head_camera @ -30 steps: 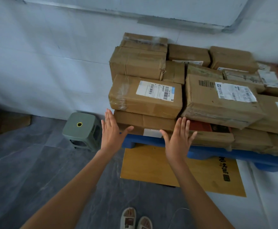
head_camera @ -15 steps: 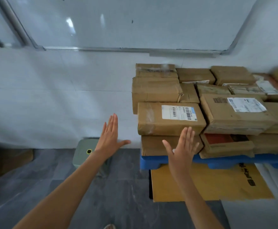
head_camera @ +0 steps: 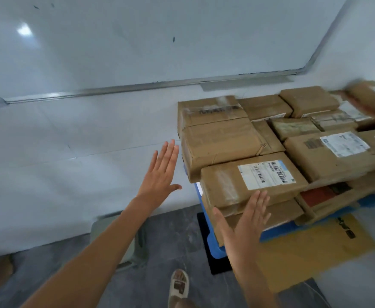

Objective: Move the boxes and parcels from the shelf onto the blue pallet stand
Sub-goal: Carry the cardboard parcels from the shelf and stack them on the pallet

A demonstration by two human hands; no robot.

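Brown taped cardboard boxes sat stacked on the blue plastic pallet stand, nr the white wall. Looked like betw. loads; next move prob. back to the shelf, not in view. Left hand & right hand both flat, fingers straight, holding nothing, raised beside the stack.

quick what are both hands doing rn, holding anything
Left hand: open, fingers straight, in the air left of the stacked boxes, holding nothing.
Right hand: open, fingers straight, in front of the labelled box, gripping nothing.
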